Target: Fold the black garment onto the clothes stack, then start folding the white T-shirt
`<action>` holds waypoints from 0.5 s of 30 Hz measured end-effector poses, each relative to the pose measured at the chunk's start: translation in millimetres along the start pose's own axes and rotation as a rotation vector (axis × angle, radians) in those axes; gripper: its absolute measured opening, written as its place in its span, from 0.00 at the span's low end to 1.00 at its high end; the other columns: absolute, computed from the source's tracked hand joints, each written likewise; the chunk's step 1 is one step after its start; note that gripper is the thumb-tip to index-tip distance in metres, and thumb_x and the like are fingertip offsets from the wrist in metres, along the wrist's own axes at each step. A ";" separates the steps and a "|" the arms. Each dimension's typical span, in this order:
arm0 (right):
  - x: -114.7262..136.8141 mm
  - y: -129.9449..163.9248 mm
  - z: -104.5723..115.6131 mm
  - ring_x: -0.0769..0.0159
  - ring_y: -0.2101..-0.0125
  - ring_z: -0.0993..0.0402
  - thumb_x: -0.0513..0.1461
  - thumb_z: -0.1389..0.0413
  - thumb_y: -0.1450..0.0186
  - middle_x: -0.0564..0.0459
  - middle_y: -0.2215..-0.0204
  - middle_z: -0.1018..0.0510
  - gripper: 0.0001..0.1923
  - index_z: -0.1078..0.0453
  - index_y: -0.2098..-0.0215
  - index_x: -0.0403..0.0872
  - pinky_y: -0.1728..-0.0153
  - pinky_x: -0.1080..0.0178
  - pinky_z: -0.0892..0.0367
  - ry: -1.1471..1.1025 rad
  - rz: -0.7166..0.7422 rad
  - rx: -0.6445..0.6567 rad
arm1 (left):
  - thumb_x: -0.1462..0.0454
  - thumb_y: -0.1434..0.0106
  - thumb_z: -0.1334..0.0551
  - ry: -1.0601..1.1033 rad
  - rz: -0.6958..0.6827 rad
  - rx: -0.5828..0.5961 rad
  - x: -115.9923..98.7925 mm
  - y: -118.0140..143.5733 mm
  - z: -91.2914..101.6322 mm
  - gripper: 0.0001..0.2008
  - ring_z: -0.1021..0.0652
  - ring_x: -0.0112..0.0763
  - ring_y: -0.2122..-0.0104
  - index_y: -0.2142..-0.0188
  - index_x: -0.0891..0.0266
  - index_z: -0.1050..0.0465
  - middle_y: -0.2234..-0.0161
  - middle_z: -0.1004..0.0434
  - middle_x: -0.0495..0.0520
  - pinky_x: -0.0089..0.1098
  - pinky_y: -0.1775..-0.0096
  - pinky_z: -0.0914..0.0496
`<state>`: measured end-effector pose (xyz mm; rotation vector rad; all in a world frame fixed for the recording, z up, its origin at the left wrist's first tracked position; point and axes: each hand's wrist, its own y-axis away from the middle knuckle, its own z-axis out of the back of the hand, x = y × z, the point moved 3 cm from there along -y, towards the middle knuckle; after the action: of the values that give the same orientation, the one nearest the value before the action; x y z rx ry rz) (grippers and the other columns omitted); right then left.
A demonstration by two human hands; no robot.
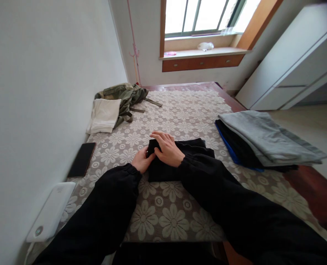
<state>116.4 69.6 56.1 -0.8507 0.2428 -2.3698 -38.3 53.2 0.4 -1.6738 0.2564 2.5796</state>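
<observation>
A folded black garment (163, 173) lies on the lace tablecloth (174, 221) in front of me. My left hand (141, 160) grips its left edge, the thumb on the near side and the fingers partly hidden behind the cloth. Resting on top of the same garment, my right hand (169, 150) has its fingers stretched out toward the far left corner and its thumb apart. Both hands are close together, nearly touching at the thumbs. What kind of garment it is I cannot tell.
To the right is a stack of folded clothes with a grey garment (265, 136) on top. A dark phone (82, 159) and a white device (51, 211) with a cable lie along the left wall. Farther back sit a white folded cloth (105, 115) and a green backpack (130, 96).
</observation>
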 end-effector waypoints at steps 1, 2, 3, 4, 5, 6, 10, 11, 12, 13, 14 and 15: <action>5.8 1.8 1.3 0.51 0.34 0.41 0.35 0.49 0.36 0.42 0.34 0.32 0.29 0.36 0.36 0.47 0.32 0.44 0.53 0.016 0.022 0.012 | 0.54 0.39 0.33 0.014 -0.014 -0.018 0.5 -0.2 -0.2 0.18 0.19 0.40 0.64 0.54 0.61 0.24 0.66 0.17 0.54 0.36 0.61 0.26; 11.5 3.8 2.4 0.52 0.33 0.42 0.36 0.49 0.35 0.42 0.34 0.33 0.29 0.38 0.35 0.46 0.31 0.44 0.55 0.031 0.043 0.023 | 0.54 0.40 0.33 0.024 -0.030 -0.040 0.7 -0.7 0.8 0.17 0.19 0.40 0.64 0.55 0.61 0.24 0.65 0.17 0.54 0.37 0.60 0.26; 16.5 5.7 3.1 0.52 0.32 0.44 0.36 0.49 0.34 0.42 0.33 0.35 0.30 0.39 0.34 0.46 0.31 0.44 0.57 0.044 0.064 0.031 | 0.55 0.40 0.34 0.031 -0.044 -0.066 0.7 -1.7 3.4 0.16 0.19 0.41 0.63 0.56 0.60 0.24 0.64 0.17 0.54 0.37 0.60 0.26; 20.4 7.4 3.4 0.52 0.31 0.45 0.36 0.49 0.34 0.43 0.31 0.36 0.30 0.40 0.33 0.46 0.30 0.44 0.58 0.057 0.086 0.039 | 0.55 0.39 0.34 0.037 -0.053 -0.098 0.9 -3.2 7.8 0.15 0.19 0.41 0.63 0.56 0.60 0.25 0.64 0.18 0.54 0.37 0.59 0.26; 22.8 8.6 3.5 0.52 0.30 0.47 0.37 0.49 0.33 0.44 0.30 0.38 0.30 0.41 0.32 0.47 0.30 0.44 0.59 0.069 0.105 0.045 | 0.55 0.39 0.35 0.044 -0.055 -0.133 1.6 -5.4 13.9 0.14 0.20 0.41 0.62 0.57 0.60 0.25 0.63 0.18 0.54 0.38 0.59 0.26; 23.0 9.1 3.3 0.52 0.29 0.49 0.37 0.49 0.33 0.45 0.28 0.41 0.31 0.42 0.31 0.48 0.29 0.43 0.60 0.082 0.115 0.047 | 0.55 0.38 0.36 0.054 -0.047 -0.168 3.1 -8.3 21.4 0.14 0.20 0.42 0.62 0.57 0.60 0.26 0.63 0.18 0.54 0.38 0.59 0.26; 0.3 3.3 2.2 0.50 0.27 0.56 0.39 0.48 0.32 0.45 0.25 0.49 0.36 0.49 0.27 0.48 0.30 0.41 0.58 0.129 0.048 0.024 | 0.55 0.40 0.33 0.086 0.041 -0.292 15.1 -22.8 55.5 0.13 0.20 0.43 0.61 0.59 0.59 0.26 0.63 0.18 0.55 0.39 0.57 0.27; -10.4 0.4 2.6 0.49 0.27 0.55 0.40 0.48 0.32 0.44 0.26 0.48 0.36 0.49 0.27 0.48 0.30 0.40 0.57 0.136 0.008 0.017 | 0.56 0.42 0.32 0.102 0.058 -0.312 18.3 -26.1 62.4 0.13 0.20 0.43 0.61 0.60 0.59 0.26 0.63 0.19 0.55 0.39 0.57 0.27; -22.5 -2.7 3.7 0.48 0.28 0.53 0.41 0.48 0.32 0.43 0.26 0.46 0.35 0.48 0.28 0.48 0.31 0.39 0.56 0.140 -0.034 0.011 | 0.56 0.43 0.31 0.129 0.068 -0.324 20.9 -28.7 67.8 0.14 0.19 0.43 0.61 0.60 0.58 0.27 0.63 0.19 0.55 0.39 0.58 0.27; -35.5 -5.8 5.9 0.47 0.28 0.51 0.42 0.47 0.32 0.42 0.27 0.44 0.35 0.47 0.28 0.47 0.31 0.38 0.56 0.144 -0.080 0.002 | 0.55 0.44 0.30 0.169 0.070 -0.326 22.8 -30.8 71.8 0.15 0.19 0.43 0.62 0.60 0.58 0.27 0.64 0.19 0.54 0.38 0.59 0.27; -49.1 -8.6 9.4 0.46 0.29 0.50 0.43 0.46 0.33 0.41 0.28 0.43 0.36 0.46 0.28 0.47 0.31 0.37 0.56 0.147 -0.127 -0.008 | 0.54 0.45 0.29 0.217 0.066 -0.317 23.8 -32.3 74.5 0.17 0.19 0.42 0.64 0.60 0.58 0.28 0.66 0.19 0.53 0.37 0.61 0.26; -63.1 -10.9 14.2 0.44 0.29 0.49 0.44 0.45 0.33 0.40 0.28 0.42 0.36 0.46 0.28 0.47 0.31 0.36 0.56 0.148 -0.171 -0.016 | 0.54 0.45 0.29 0.266 0.058 -0.303 23.9 -33.2 76.1 0.19 0.19 0.40 0.66 0.59 0.58 0.29 0.67 0.19 0.52 0.36 0.63 0.26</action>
<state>158.7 116.4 38.4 -0.7291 0.2582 -2.5984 -112.1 97.7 5.4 -2.1447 -0.0838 2.5335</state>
